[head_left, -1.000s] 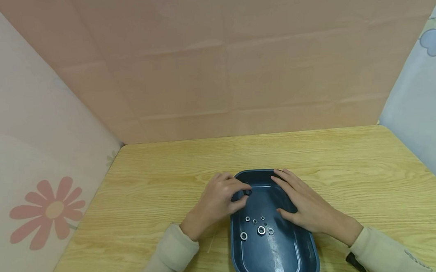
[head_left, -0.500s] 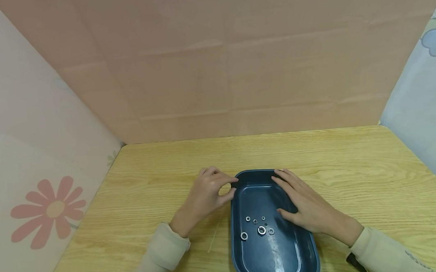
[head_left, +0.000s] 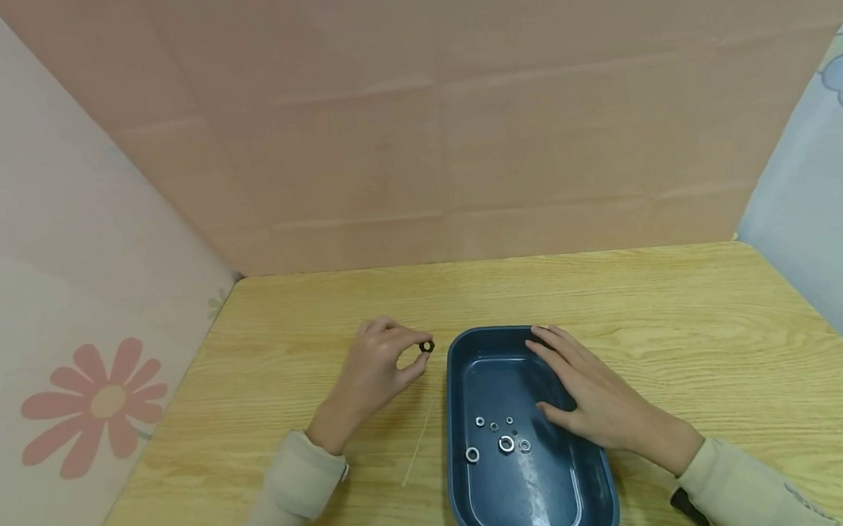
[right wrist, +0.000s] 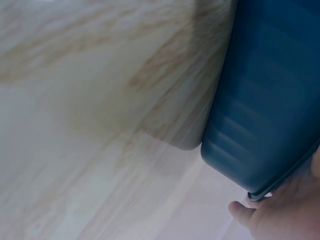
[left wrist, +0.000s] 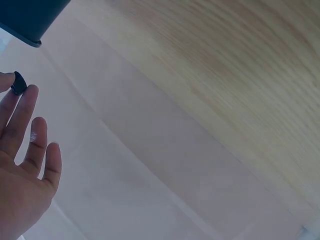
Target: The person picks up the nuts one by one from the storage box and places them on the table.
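Thumb and forefinger of my left hand (head_left: 372,370) pinch a black hex nut (left wrist: 19,84), held above the table just left of the tray in the head view. The other fingers of that hand are spread apart in the left wrist view. Inside the dark blue tray (head_left: 514,389) lie several silver nuts of different sizes, among them a large nut (head_left: 472,455) near the left wall. My right hand (head_left: 601,404) rests over the tray's right rim, its fingers extended and its thumb reaching inside. The right wrist view shows the tray's outer wall (right wrist: 260,120) beside it.
The wood-grain table (head_left: 309,301) extends around the tray. A thin pale strand (head_left: 417,454) lies on it left of the tray. A plain pinkish-brown sheet (head_left: 351,139) stands behind, with patterned walls at both sides.
My left hand has moved left with the black nut, from over the tray out past its left rim. The right hand and the tray stay where they were.
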A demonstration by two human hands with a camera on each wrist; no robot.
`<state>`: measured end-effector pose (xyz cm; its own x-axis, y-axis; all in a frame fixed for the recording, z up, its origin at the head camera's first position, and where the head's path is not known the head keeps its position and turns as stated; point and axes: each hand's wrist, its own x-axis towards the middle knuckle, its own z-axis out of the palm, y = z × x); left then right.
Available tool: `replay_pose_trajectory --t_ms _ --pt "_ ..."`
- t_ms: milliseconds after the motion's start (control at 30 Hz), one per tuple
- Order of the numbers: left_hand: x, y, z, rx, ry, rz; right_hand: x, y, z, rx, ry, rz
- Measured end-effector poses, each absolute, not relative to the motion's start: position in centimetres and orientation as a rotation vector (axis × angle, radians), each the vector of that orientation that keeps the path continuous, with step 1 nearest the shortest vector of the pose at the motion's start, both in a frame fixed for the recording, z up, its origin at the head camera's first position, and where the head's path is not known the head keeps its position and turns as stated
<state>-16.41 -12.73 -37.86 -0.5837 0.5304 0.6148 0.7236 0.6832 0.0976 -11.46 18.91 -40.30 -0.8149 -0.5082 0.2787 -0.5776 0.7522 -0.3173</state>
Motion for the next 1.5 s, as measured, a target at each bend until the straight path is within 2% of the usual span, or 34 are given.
replay_pose_trajectory --t_ms 1500 --pt "-17.5 -18.2 -39.5 -0.727 -2.491 -0.375 -11.4 19.3 -40.4 0.822 -2.830 0.611"
